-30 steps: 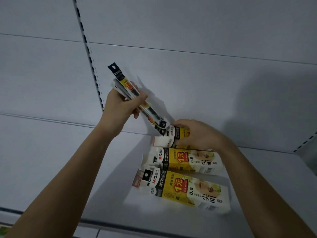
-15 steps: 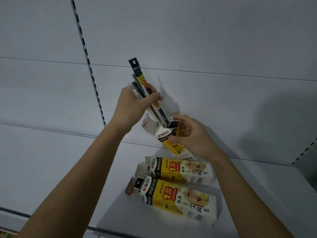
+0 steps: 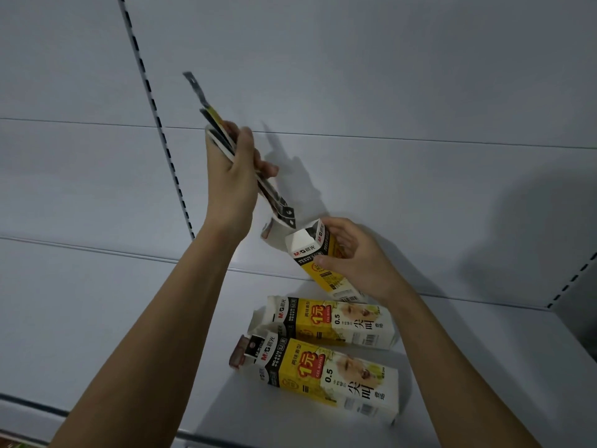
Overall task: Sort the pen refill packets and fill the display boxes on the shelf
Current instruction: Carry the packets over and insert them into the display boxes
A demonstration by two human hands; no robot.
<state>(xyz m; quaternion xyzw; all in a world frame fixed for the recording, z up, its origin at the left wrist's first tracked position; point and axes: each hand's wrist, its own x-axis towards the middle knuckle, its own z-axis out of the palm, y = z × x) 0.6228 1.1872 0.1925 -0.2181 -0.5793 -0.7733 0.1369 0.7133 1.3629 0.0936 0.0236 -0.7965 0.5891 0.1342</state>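
My left hand point(image 3: 234, 176) grips a bundle of narrow pen refill packets point(image 3: 211, 119), black and yellow, held slanted above the shelf. Their lower ends hang just over the open top of a white and yellow display box point(image 3: 318, 253). My right hand point(image 3: 353, 257) holds that box tilted and lifted off the shelf, its flap point(image 3: 273, 236) folded out to the left. Two more display boxes of the same kind lie flat on the shelf below, one behind point(image 3: 329, 321) and one in front point(image 3: 319, 371), both with their open ends to the left.
The white shelf board point(image 3: 129, 318) runs left and right under the boxes, with a dark front edge point(image 3: 29, 404) at the lower left. White back panels rise behind, with a slotted upright point(image 3: 155, 114) at the left and another slotted strip point(image 3: 571, 279) at the far right.
My right hand has lifted and tilted the box further, its open top now facing up. My left hand turned the packet bundle steeper, bringing its lower ends down to the box opening.
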